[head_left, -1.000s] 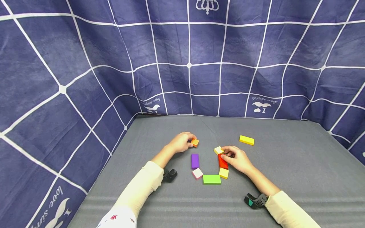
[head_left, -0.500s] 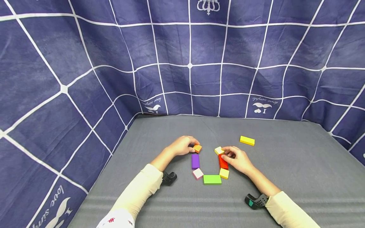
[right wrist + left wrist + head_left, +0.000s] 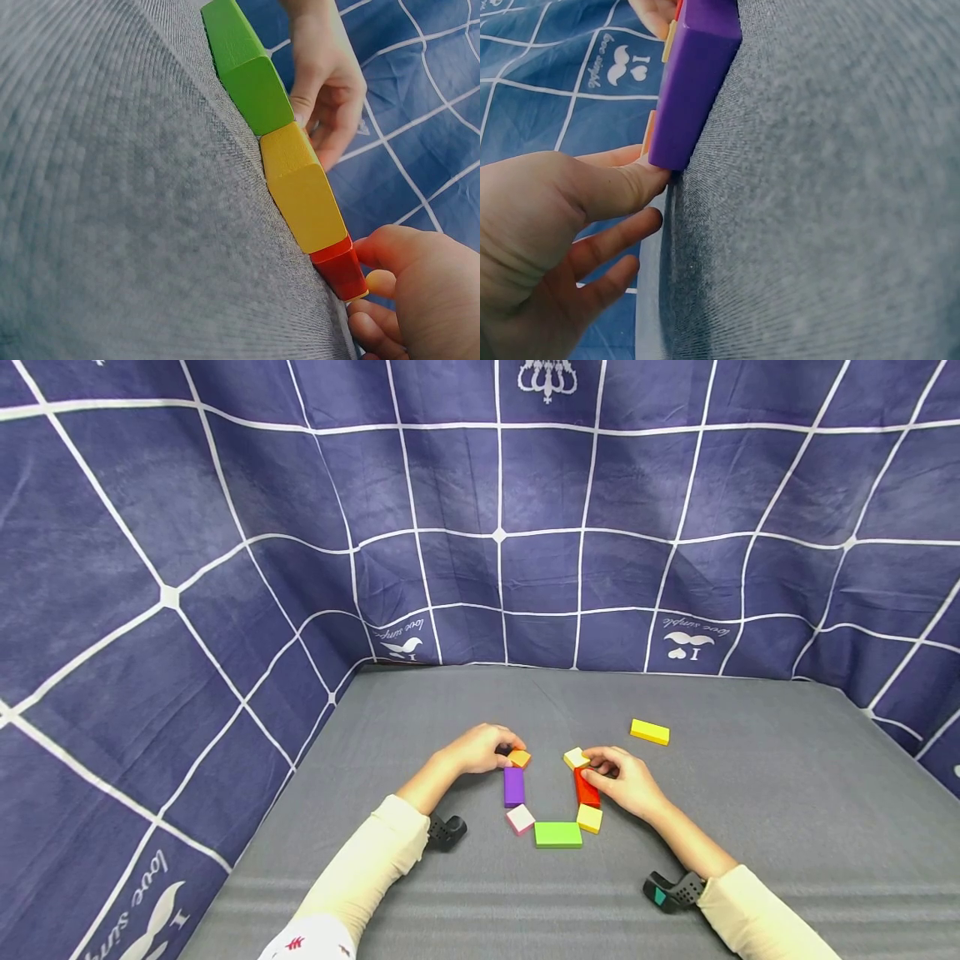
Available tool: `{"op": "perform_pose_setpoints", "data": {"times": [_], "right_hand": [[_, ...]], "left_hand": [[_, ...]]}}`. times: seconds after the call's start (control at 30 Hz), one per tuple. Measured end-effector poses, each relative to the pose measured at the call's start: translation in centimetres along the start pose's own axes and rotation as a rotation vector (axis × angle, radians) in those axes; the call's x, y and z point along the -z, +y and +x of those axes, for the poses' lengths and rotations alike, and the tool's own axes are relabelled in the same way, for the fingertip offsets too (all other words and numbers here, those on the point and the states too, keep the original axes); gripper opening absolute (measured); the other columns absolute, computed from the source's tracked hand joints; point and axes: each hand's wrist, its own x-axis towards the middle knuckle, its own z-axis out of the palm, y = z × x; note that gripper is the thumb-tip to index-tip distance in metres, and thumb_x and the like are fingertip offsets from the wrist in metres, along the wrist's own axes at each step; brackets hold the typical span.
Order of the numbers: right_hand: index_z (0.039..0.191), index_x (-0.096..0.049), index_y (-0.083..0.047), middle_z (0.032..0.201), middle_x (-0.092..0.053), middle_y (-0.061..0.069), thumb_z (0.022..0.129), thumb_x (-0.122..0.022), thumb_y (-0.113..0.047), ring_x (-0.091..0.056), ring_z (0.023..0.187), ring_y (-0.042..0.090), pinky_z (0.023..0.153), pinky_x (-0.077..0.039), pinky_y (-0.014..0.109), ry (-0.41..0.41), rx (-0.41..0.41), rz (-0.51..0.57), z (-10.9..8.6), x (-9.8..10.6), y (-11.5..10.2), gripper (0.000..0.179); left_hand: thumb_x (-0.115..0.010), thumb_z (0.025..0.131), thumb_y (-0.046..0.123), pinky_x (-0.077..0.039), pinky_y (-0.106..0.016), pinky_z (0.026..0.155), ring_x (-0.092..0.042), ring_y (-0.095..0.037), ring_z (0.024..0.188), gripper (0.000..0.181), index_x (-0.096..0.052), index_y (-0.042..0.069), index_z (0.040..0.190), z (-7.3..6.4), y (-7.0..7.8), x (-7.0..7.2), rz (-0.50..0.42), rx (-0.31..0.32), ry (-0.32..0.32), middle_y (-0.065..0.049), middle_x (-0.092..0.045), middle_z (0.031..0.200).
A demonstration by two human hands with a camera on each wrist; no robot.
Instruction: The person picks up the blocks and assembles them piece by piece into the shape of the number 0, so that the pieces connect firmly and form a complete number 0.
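In the head view my left hand [image 3: 480, 749] pinches a small orange block [image 3: 519, 759] at the far end of a purple block [image 3: 513, 787]. The left wrist view shows the thumb right at the end of the purple block [image 3: 694, 82]. Opposite, my right hand [image 3: 624, 777] has its index finger on a pale yellow block [image 3: 575, 758]. Its thumb overlaps the far end of a red block [image 3: 587, 787]. The right wrist view has that thumb beside the red block [image 3: 341, 270], the pale yellow one mostly hidden.
Nearer lie a pink-sided block [image 3: 520, 819], a green block [image 3: 558, 835] and a yellow block [image 3: 589, 818], making a U shape with the others. Another yellow bar [image 3: 649, 732] lies apart at the back right. A blue checked curtain [image 3: 498, 485] borders the grey table [image 3: 720, 777].
My left hand has brought the orange block nearer and slightly right, down to the purple block's far end. The right hand stays in place by the red and pale yellow blocks.
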Motion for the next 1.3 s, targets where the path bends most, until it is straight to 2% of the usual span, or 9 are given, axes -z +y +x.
{"op": "perform_pose_setpoints", "data": {"times": [0.23,0.43,0.5,0.6,0.73,0.93,1.1,1.3], "right_hand": [[0.109,-0.07,-0.004,0.091,-0.065,0.001,0.082,-0.074,-0.009,-0.057,0.079,0.01,0.071,-0.048,0.025,0.02,0.023,-0.003,0.0,-0.1,0.0,0.027],[0.107,-0.07,-0.003,0.09,-0.065,0.002,0.082,-0.074,-0.008,-0.058,0.078,0.01,0.07,-0.048,0.024,0.034,0.041,-0.004,-0.1,-0.1,0.1,0.026],[0.107,-0.07,-0.003,0.09,-0.065,0.002,0.082,-0.074,-0.008,-0.058,0.078,0.011,0.07,-0.048,0.025,0.031,0.031,-0.005,-0.1,-0.1,0.1,0.026],[0.108,-0.07,-0.003,0.091,-0.065,0.002,0.083,-0.074,-0.009,-0.058,0.079,0.012,0.071,-0.048,0.026,0.024,0.023,-0.004,-0.1,0.0,0.0,0.026],[0.109,-0.07,-0.004,0.092,-0.065,0.002,0.083,-0.074,-0.009,-0.058,0.08,0.012,0.072,-0.048,0.026,0.014,0.005,-0.006,0.0,0.0,-0.1,0.027],[0.109,-0.07,-0.005,0.093,-0.065,0.001,0.083,-0.074,-0.009,-0.058,0.08,0.012,0.072,-0.048,0.027,0.0,-0.005,-0.008,0.1,0.2,-0.1,0.028],[0.109,-0.07,-0.005,0.092,-0.065,0.001,0.082,-0.074,-0.009,-0.057,0.079,0.011,0.071,-0.048,0.026,0.003,0.006,-0.002,0.1,0.0,0.0,0.027],[0.108,-0.07,-0.003,0.09,-0.065,0.003,0.082,-0.074,-0.008,-0.058,0.077,0.01,0.069,-0.048,0.026,0.023,0.039,0.006,0.1,0.0,0.3,0.026]], "left_hand": [[-0.073,0.084,0.004,-0.046,-0.035,0.091,-0.062,-0.02,0.1,0.031,-0.07,0.007,0.114,-0.1,0.0,0.0,-0.002,0.01,-0.016,-0.005,-0.068,0.109],[-0.067,0.084,-0.004,-0.044,-0.037,0.097,-0.06,-0.022,0.108,0.04,-0.066,0.007,0.123,-0.6,0.3,0.2,0.032,0.012,-0.032,-0.007,-0.066,0.115],[-0.062,0.084,-0.009,-0.044,-0.037,0.097,-0.06,-0.022,0.109,0.042,-0.065,0.006,0.123,-1.0,0.5,0.1,0.053,0.006,-0.007,-0.008,-0.065,0.116],[-0.056,0.086,-0.01,-0.045,-0.038,0.097,-0.061,-0.024,0.109,0.038,-0.066,0.004,0.12,-1.6,0.9,-0.1,0.089,0.002,0.073,-0.009,-0.065,0.114],[-0.06,0.091,0.002,-0.046,-0.04,0.096,-0.061,-0.026,0.109,0.028,-0.066,0.003,0.118,-2.5,1.5,-0.5,0.107,0.014,0.166,-0.01,-0.065,0.115],[-0.066,0.091,0.015,-0.043,-0.041,0.099,-0.058,-0.026,0.115,0.034,-0.064,0.004,0.123,-3.8,2.1,-1.7,0.065,0.015,0.213,-0.009,-0.063,0.121],[-0.066,0.091,0.017,-0.04,-0.039,0.103,-0.055,-0.025,0.12,0.037,-0.063,0.003,0.125,-4.2,2.0,-2.5,0.045,-0.032,0.279,-0.009,-0.063,0.124],[-0.065,0.092,0.017,-0.039,-0.038,0.104,-0.055,-0.025,0.12,0.034,-0.065,0.003,0.123,-4.3,1.9,-2.9,0.023,-0.038,0.273,-0.009,-0.063,0.124]]}}
